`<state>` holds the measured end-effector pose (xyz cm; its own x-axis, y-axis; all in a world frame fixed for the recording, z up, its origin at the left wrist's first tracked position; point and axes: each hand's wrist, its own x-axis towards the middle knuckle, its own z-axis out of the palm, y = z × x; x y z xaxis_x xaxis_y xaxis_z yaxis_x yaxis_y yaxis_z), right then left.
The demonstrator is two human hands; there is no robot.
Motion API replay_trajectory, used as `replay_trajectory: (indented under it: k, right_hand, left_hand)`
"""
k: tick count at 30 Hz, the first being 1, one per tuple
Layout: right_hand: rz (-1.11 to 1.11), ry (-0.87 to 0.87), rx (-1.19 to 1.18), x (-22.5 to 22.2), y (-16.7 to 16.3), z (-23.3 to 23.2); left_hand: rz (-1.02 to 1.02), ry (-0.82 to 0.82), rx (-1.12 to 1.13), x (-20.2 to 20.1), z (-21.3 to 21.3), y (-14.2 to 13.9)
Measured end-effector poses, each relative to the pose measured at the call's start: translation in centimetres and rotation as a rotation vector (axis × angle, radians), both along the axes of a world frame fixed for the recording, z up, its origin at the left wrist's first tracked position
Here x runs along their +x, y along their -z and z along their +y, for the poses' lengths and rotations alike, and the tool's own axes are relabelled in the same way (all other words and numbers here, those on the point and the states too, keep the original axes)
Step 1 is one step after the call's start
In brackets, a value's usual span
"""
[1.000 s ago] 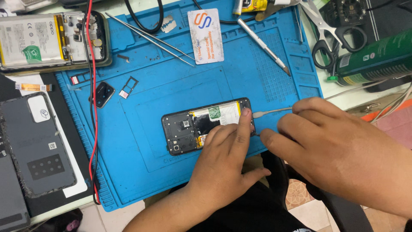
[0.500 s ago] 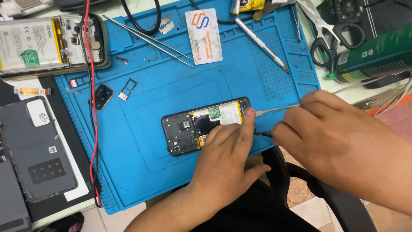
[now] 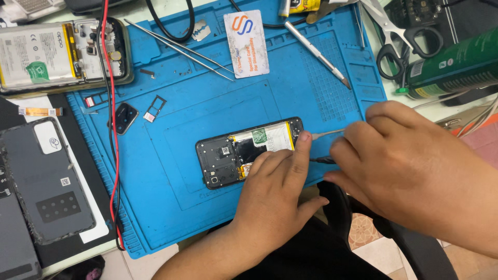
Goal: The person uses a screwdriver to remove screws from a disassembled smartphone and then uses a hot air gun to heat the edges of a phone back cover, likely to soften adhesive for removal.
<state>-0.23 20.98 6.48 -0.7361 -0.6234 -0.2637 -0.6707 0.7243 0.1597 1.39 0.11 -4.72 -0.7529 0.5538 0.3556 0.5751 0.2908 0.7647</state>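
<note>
My left hand (image 3: 275, 194) presses flat on the opened phone (image 3: 244, 153) at the blue mat (image 3: 176, 171)'s near edge; my right hand (image 3: 410, 166) pinches a thin tool (image 3: 327, 134) at the phone's end.

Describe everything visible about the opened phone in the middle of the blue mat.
The opened phone lies flat, back cover off, slightly tilted on the blue mat. Its dark frame shows circuitry at the left end and a yellow-edged battery with a green sticker. The left hand rests fingers on its right end.
</note>
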Motion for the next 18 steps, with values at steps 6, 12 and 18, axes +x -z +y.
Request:
replay_trajectory:
  k: [6,12,18]
  right_hand:
    - [0.019,-0.076,-0.075,0.3,-0.1,-0.7]
    - [0.032,-0.043,-0.203,0.0,0.2,0.3]
    - [-0.039,0.445,-0.472,1.4,0.0,2.1]
  left_hand:
    - [0.004,-0.015,-0.023,-0.1,0.1,0.0]
    - [-0.02,-0.039,-0.004,-0.1,0.3,-0.8]
    - [0.007,-0.128,0.15,0.3,-1.0,-2.3]
